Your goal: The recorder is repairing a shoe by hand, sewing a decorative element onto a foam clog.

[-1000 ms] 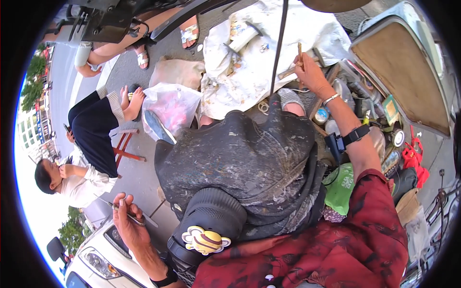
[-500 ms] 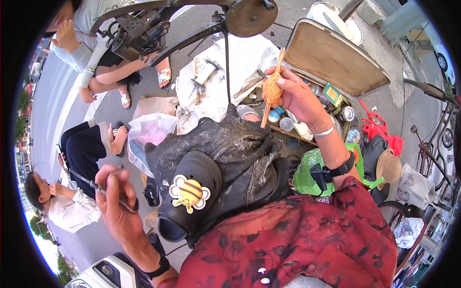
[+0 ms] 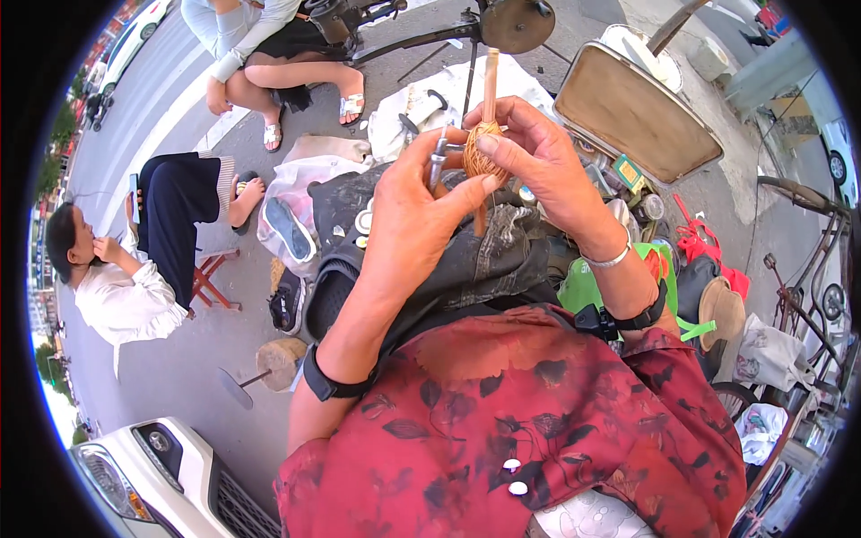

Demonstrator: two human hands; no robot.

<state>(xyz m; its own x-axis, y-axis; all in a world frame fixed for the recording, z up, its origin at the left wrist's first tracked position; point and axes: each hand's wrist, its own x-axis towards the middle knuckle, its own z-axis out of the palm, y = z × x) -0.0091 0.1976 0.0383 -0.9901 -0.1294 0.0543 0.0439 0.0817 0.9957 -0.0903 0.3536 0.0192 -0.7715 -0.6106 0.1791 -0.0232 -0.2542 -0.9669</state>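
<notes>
Above my lap, my right hand grips a ball of tan thread wound around a wooden stick. My left hand is beside it, closed on a slim silvery metal tool whose exact kind I cannot make out. The left thumb reaches the lower side of the thread ball. Beneath both hands a worn dark cloth covers my lap. On it rests a black shoe, mostly behind my left forearm; only part of its bee ornament shows.
A box of small cans and jars stands beyond my right arm, near an open brown case lid. A hand-cranked machine is ahead. One person sits at left, another far left. A white car is lower left.
My left hand has come up and right with the metal tool, meeting the thread ball. My right hand has shifted slightly, turning the stick more upright. The view has swung, showing more of the left side.
</notes>
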